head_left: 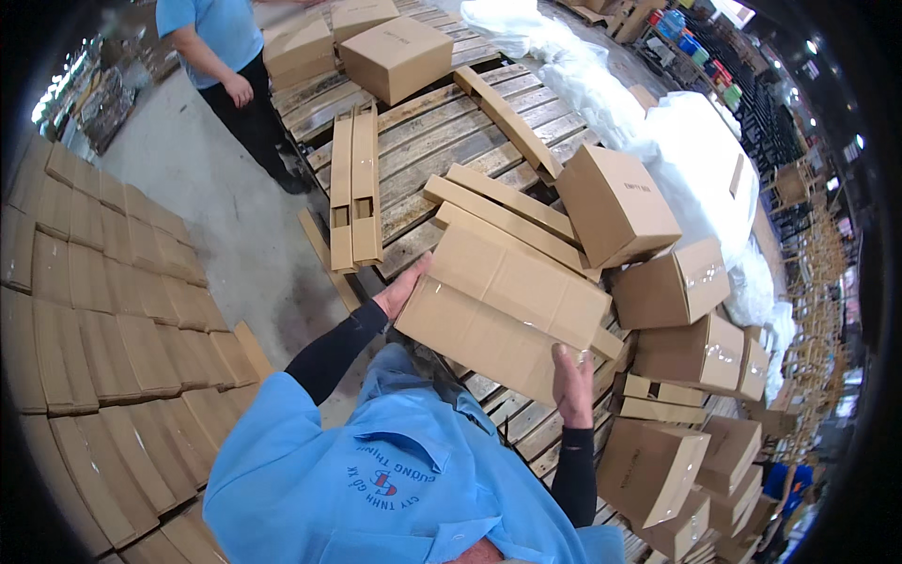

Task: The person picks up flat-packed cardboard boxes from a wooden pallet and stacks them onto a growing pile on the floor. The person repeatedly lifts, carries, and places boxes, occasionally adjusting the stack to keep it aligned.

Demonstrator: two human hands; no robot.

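Observation:
A flat-topped brown cardboard box [498,305] is in front of me, tilted slightly, above the wooden pallets. My left hand [408,286] grips its left end, the fingers partly hidden by the cardboard. At the near right corner my right hand [572,385] holds it, thumb up on the top face and the other fingers out of sight underneath. A seam crosses the top of the box, and clear tape shows near my right hand. Just beyond it, long narrow cardboard pieces [507,221] lie on the slats.
Closed boxes [615,207] line the right side of the pallets [423,155], beside clear plastic wrapping [700,160]. Two upright-lying cardboard channels [355,193] rest at the left edge. Stacked cartons [122,310] rise at my left. A co-worker in a blue shirt [221,38] stands far left.

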